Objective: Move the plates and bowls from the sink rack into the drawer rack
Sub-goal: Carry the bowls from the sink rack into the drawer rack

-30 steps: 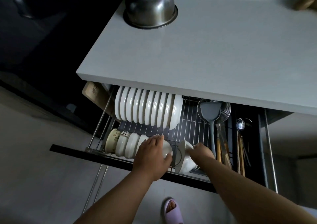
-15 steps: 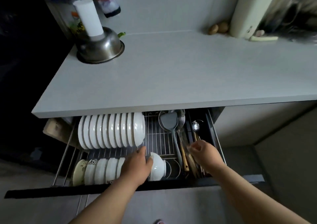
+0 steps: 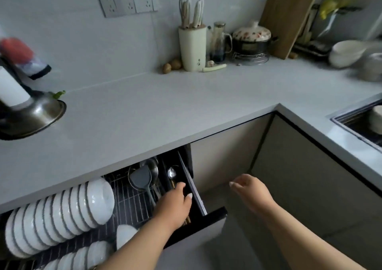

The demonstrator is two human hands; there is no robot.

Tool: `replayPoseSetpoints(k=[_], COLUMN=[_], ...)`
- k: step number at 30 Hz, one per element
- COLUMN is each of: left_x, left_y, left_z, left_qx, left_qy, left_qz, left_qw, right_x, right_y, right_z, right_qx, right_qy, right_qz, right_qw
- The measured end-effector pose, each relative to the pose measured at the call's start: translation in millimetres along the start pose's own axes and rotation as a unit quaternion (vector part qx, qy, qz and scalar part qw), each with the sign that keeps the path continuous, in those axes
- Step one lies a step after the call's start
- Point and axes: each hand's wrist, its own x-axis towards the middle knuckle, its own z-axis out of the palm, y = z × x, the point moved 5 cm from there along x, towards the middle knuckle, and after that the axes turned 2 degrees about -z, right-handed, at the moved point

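The drawer rack (image 3: 132, 203) stands pulled out under the counter at lower left. A row of white plates (image 3: 60, 214) stands upright in its back slots, and white bowls (image 3: 93, 253) lie on edge along the front. My left hand (image 3: 175, 205) hovers over the drawer's right side above the cutlery slot, fingers loosely curled and holding nothing. My right hand (image 3: 250, 191) is lifted clear of the drawer to the right, fingers apart and empty. At the far right, a stack of white bowls (image 3: 375, 118) sits in the sink (image 3: 351, 122).
The grey counter (image 3: 165, 112) carries a steel bowl (image 3: 31, 114) at left, a knife block (image 3: 192, 46), a lidded pot (image 3: 251, 42), a leaning wooden board (image 3: 289, 15) and stacked white bowls (image 3: 345, 52) at back right. A grey spatula (image 3: 142, 180) lies in the drawer.
Both hands have let go of the bowls and risen. My left hand moved right over the cutlery slot, my right hand moved out past the drawer. The view swung up and right toward the sink.
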Motion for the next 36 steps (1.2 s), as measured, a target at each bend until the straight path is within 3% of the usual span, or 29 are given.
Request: replayPoseSetpoints(k=[17, 36], left_x=[52, 106], left_y=[296, 454], left_z=[103, 165], left_qx=[0.077, 0.117], left_qy=[-0.048, -0.071], left_qz=[0.159, 0.283], left_qw=[0.983, 0.949], right_x=[-5, -10], right_y=[176, 285], right_z=[-243, -328], right_qx=[0.112, 0.187], right_qy=[0.192, 0.286], right_qz=[0.078, 0.196], right_qw=[0.972, 0.919])
